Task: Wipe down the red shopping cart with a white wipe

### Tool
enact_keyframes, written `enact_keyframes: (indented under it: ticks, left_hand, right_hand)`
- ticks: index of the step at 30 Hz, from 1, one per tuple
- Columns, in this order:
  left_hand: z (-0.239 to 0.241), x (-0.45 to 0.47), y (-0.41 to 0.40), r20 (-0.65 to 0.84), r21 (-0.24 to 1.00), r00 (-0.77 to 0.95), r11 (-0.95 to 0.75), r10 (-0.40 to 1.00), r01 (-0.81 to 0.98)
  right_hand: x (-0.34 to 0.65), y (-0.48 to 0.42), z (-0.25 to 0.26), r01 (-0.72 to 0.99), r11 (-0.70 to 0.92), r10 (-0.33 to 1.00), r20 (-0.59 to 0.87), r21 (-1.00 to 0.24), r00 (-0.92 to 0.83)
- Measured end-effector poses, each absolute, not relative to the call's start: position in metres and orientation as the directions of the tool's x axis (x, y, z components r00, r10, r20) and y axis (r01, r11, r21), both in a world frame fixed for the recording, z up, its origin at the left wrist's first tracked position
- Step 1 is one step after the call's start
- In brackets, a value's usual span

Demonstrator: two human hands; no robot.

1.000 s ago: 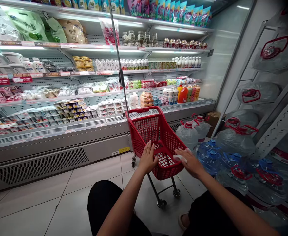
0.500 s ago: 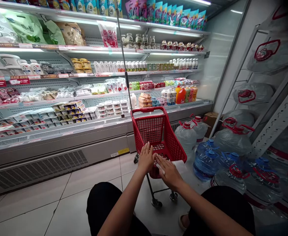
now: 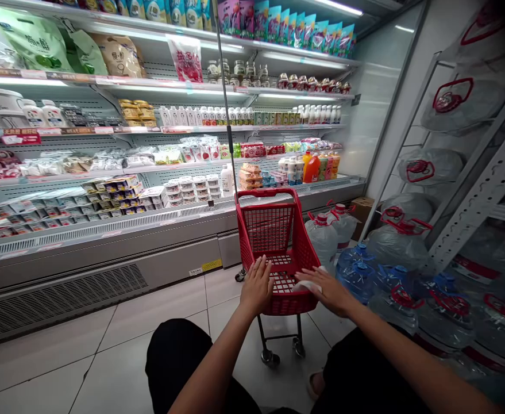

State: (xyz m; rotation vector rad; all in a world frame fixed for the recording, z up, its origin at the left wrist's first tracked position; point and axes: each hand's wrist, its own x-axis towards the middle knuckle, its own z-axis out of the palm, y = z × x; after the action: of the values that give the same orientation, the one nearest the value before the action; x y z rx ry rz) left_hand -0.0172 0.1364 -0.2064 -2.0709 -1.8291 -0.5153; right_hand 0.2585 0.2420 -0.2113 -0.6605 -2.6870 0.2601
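Observation:
A small red shopping cart (image 3: 268,225) with a plastic basket stands in front of me on dark legs and casters. Over the near left edge of its basket is my left hand (image 3: 257,288), fingers stretched out and holding nothing; I cannot tell whether it touches the rim. My right hand (image 3: 327,290) is at the near right side of the basket. Beneath its extended fingers is a white tissue (image 3: 309,286), pinned against the palm side and partly hidden. A thin dark pole (image 3: 230,132) rises from the cart's far left corner.
A refrigerated display case (image 3: 166,253) with shelves of packaged dairy and drinks runs behind the cart. To the right, several large water jugs (image 3: 355,267) crowd the floor beside a metal rack (image 3: 485,190). A cardboard box (image 3: 363,213) sits behind them.
My hands have moved apart: the right one has shifted right with the tissue, uncovering more of the basket's floor. The left hand stays near the rim. The view has turned slightly.

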Motion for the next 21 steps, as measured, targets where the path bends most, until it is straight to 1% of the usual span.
enact_keyframes:
  ticks: [2, 5, 7, 10, 13, 15, 17, 21]
  left_hand:
    - [-0.208, -0.008, 0.141, 0.463, -0.007, 0.134, -0.147, 0.876, 0.989]
    - [-0.21, 0.005, 0.148, 0.462, -0.006, 0.143, -0.158, 0.875, 0.987]
    - [-0.212, 0.01, 0.149, 0.47, -0.001, 0.135, -0.152, 0.872, 0.988]
    - [-0.211, 0.008, 0.146, 0.475, 0.001, 0.139, -0.158, 0.869, 0.987]
    - [-0.207, -0.002, 0.139, 0.453, -0.007, 0.164, -0.18, 0.876, 0.984]
    - [-0.203, -0.008, 0.134, 0.437, -0.015, 0.184, -0.197, 0.881, 0.98]
    - [-0.2, -0.012, 0.131, 0.419, -0.023, 0.206, -0.217, 0.884, 0.976]
    - [-0.198, -0.014, 0.13, 0.393, -0.029, 0.233, -0.242, 0.889, 0.97]
  right_hand:
    - [0.268, 0.264, -0.211, 0.471, 0.855, 0.517, 0.297, -0.216, -0.803]
    - [0.272, 0.279, -0.217, 0.554, 0.809, 0.586, 0.357, -0.196, -0.728]
    - [0.272, 0.273, -0.226, 0.58, 0.785, 0.612, 0.418, -0.219, -0.671]
    - [0.271, 0.244, -0.245, 0.565, 0.779, 0.616, 0.5, -0.273, -0.608]
    - [0.27, 0.208, -0.262, 0.539, 0.759, 0.642, 0.556, -0.365, -0.528]
    - [0.268, 0.196, -0.269, 0.521, 0.735, 0.673, 0.557, -0.434, -0.486]
    - [0.265, 0.201, -0.268, 0.512, 0.717, 0.695, 0.536, -0.472, -0.479]
    - [0.26, 0.251, -0.248, 0.563, 0.68, 0.732, 0.464, -0.47, -0.499]
